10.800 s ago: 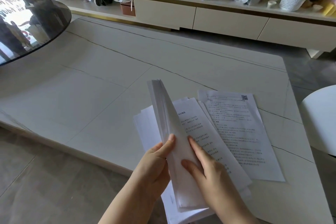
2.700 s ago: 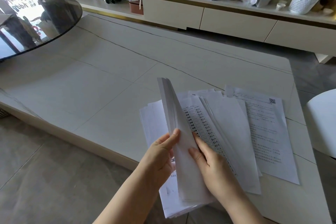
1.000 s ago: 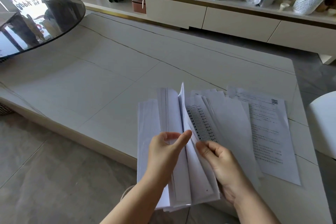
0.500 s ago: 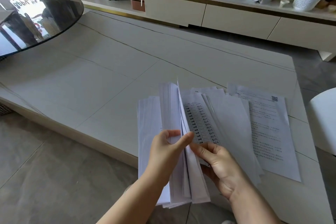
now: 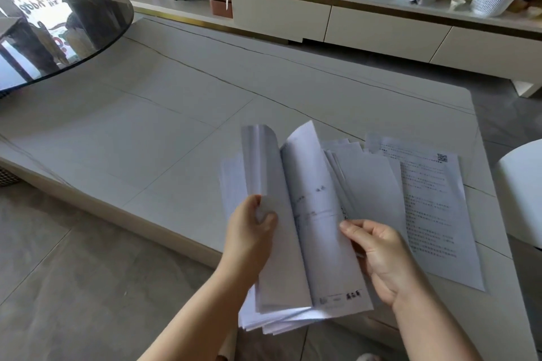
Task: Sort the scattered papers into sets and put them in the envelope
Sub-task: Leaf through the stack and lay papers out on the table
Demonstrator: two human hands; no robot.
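Observation:
A thick stack of white papers [image 5: 281,258] is held over the near edge of the pale table [image 5: 164,132]. My left hand [image 5: 249,231] grips its left part, with several sheets curled back over my thumb. My right hand [image 5: 378,252] pinches the right edge of one printed sheet [image 5: 319,214] that stands fanned open from the stack. To the right, several loose sheets [image 5: 369,184] lie overlapping on the table, and a printed page with a QR code [image 5: 434,214] lies flat furthest right. No envelope is in view.
A round dark glass tabletop [image 5: 58,32] overhangs the far left. A long white cabinet [image 5: 352,26] with bottles, bags and a basket runs along the back. A white seat [image 5: 522,196] stands at the right edge. Grey tiled floor lies below the table's front edge.
The stack has opened wider: my right hand has drawn one sheet out to the right, covering the page with the printed list, and the sheets under my left thumb have curled further left.

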